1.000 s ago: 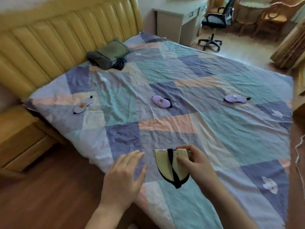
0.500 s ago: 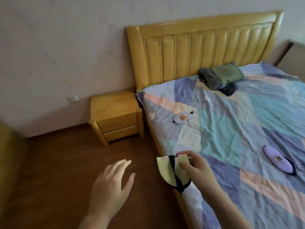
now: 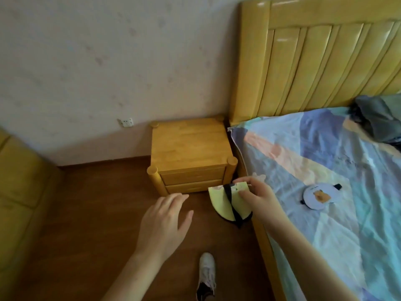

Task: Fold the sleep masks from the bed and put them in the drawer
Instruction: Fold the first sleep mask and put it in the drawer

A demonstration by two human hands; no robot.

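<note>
My right hand (image 3: 259, 197) pinches a folded yellow sleep mask (image 3: 225, 206) with a black strap, held in the air beside the bed's edge. My left hand (image 3: 165, 222) hovers open with spread fingers over the floor, left of the mask. A wooden nightstand (image 3: 191, 146) stands ahead against the wall; its two drawers (image 3: 193, 181) are closed. A pale lilac sleep mask (image 3: 320, 195) with an orange patch lies flat on the patchwork bedsheet (image 3: 325, 161).
The yellow headboard (image 3: 314, 61) rises at the right. Dark folded clothes (image 3: 377, 116) lie near it. A yellow sofa (image 3: 17, 192) stands at the left. My white shoe (image 3: 207, 274) is on the brown floor. A wall socket (image 3: 126, 122) sits low on the wall.
My view has swung left from the bed to the nightstand, which is closer now. The right hand still holds the folded yellow mask; the left hand stays open beside it.
</note>
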